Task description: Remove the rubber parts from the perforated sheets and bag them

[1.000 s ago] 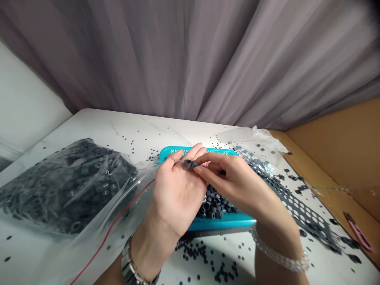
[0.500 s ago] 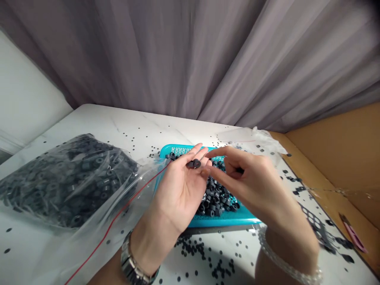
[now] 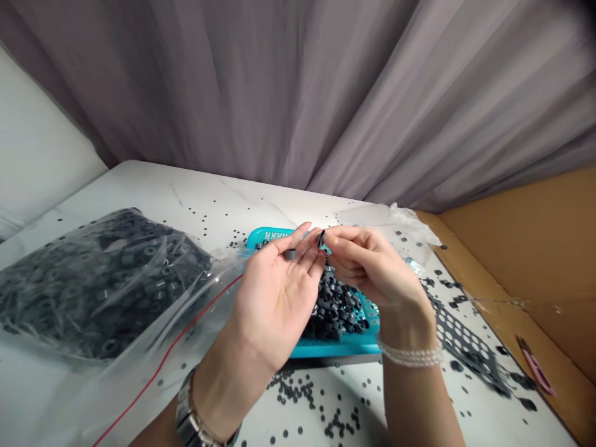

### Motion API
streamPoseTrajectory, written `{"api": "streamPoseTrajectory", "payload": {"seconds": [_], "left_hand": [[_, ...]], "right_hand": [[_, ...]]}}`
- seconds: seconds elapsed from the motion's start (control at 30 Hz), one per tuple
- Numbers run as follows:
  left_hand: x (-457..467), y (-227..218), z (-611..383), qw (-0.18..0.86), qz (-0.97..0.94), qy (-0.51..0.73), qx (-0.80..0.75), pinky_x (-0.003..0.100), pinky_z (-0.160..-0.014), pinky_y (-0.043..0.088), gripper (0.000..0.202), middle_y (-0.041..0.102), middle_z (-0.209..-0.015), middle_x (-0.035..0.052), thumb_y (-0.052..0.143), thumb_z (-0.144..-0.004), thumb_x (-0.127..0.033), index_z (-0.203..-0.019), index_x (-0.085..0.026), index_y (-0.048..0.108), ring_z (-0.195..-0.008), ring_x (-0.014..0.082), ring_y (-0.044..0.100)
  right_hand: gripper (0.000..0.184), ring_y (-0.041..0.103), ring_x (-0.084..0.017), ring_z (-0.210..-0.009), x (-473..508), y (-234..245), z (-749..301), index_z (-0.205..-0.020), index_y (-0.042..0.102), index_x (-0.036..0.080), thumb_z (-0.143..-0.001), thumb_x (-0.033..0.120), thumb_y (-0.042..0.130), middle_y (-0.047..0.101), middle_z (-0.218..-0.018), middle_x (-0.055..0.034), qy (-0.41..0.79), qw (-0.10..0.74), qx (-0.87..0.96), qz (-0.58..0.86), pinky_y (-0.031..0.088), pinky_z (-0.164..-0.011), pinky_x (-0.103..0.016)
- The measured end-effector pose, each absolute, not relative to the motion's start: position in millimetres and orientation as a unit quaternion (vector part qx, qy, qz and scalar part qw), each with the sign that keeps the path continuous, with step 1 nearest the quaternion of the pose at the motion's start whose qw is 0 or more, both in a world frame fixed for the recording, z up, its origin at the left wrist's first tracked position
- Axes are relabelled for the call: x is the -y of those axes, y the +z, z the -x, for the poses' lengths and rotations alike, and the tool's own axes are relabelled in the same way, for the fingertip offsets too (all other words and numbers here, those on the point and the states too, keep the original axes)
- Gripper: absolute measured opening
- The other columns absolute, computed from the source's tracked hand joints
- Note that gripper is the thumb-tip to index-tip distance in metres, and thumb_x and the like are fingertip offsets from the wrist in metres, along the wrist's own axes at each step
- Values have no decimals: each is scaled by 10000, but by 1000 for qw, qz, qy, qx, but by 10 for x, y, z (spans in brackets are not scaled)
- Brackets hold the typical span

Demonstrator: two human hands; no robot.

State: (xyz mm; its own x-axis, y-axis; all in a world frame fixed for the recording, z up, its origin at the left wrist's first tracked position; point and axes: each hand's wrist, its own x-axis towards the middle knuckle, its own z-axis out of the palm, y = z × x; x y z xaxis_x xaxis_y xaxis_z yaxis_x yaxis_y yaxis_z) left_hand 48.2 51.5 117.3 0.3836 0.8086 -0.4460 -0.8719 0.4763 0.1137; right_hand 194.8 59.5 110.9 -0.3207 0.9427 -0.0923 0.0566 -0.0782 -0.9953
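My left hand is palm up over the teal tray, fingers stretched out, with one small black rubber ring lying on the fingers. My right hand is beside it, its thumb and forefinger pinched on another black ring right at the left fingertips. A heap of the same black rings fills the tray under both hands.
A big clear zip bag of black rings lies at the left. A punched black rubber sheet and scattered black dots lie on the white table. A cardboard box stands at the right, with a pink tool by it. Grey curtain behind.
My right hand has closed in from the right and pinched one of the two rings off my left fingers. One ring stays on the left hand.
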Motion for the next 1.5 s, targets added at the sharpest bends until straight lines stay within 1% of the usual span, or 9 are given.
{"api": "streamPoseTrajectory", "payload": {"seconds": [0.2, 0.37, 0.6, 0.77, 0.9, 1.03, 1.2, 1.37, 1.5], "left_hand": [[-502, 1207, -469, 815, 68, 523, -242, 273, -855, 552, 382, 639, -930, 127, 383, -885, -141, -1206, -31, 557, -898, 168, 642], [-490, 1208, -456, 817, 62, 519, -243, 292, -945, 512, 424, 628, -1143, 169, 389, -885, -211, -1248, -50, 538, -1113, 205, 596], [-476, 1150, -425, 828, 42, 511, -228, 306, -1018, 442, 483, 597, -1246, 141, 409, -885, -330, -1307, -111, 492, -1239, 199, 516], [-493, 1145, -427, 828, 64, 507, -229, 282, -833, 530, 426, 611, -1037, 129, 389, -901, -348, -1242, -132, 525, -977, 185, 626], [-492, 1154, -439, 836, 57, 496, -230, 329, -755, 545, 367, 574, -905, 87, 366, -907, -377, -1147, -168, 549, -821, 185, 617], [-487, 1159, -439, 838, 61, 495, -222, 323, -732, 529, 277, 559, -833, 64, 358, -909, -368, -960, -175, 550, -750, 167, 592], [-521, 1069, -438, 820, 87, 511, -240, 273, -733, 479, 240, 581, -869, 73, 367, -911, -333, -814, -173, 519, -797, 150, 581], [-506, 885, -595, 803, 129, 505, -289, 262, -630, 419, 174, 575, -762, 36, 405, -884, -243, -777, -178, 526, -677, 132, 549], [-344, 806, -828, 807, 160, 499, -272, 231, -520, 332, 208, 486, -581, -22, 417, -849, -171, -651, -185, 480, -490, 83, 423]], "right_hand": [[241, 106, -44, -404, -618, 1054, -2031, -688, 487, 195, -851, 312, 620, 183, -475, 112, 712, 394, 474, 336, 103, -358, -185], [156, 77, -59, -401, -628, 1075, -2031, -817, 546, 212, -814, 363, 585, 162, -476, 116, 696, 419, 457, 362, 83, -358, -203], [341, 190, -61, -387, -735, 977, -1938, -682, 514, 192, -840, 478, 419, 414, -556, 39, 649, 483, 421, 410, 112, -370, -240], [243, 277, -53, -443, -609, 1033, -1779, -867, 650, 178, -789, 407, 680, 441, -539, 65, 519, 417, 574, 477, 217, -432, -227], [278, 351, -80, -538, -512, 1107, -1728, -1015, 698, 201, -790, 364, 696, 465, -596, 44, 427, 332, 666, 513, 280, -488, -232], [203, 293, -55, -482, -541, 1044, -1722, -863, 687, 175, -816, 372, 670, 487, -604, 39, 543, 376, 590, 464, 246, -440, -217], [302, 87, -43, -393, -650, 959, -1687, -657, 520, 179, -852, 398, 594, 232, -431, 111, 728, 451, 374, 356, 96, -353, -201], [225, 168, -49, -408, -674, 966, -1667, -880, 601, 166, -832, 367, 512, 434, -566, 50, 753, 449, 317, 362, 82, -332, -200], [240, 217, -50, -412, -615, 951, -1724, -824, 585, 170, -813, 394, 498, 496, -630, 13, 723, 453, 330, 403, 87, -332, -204]]}}
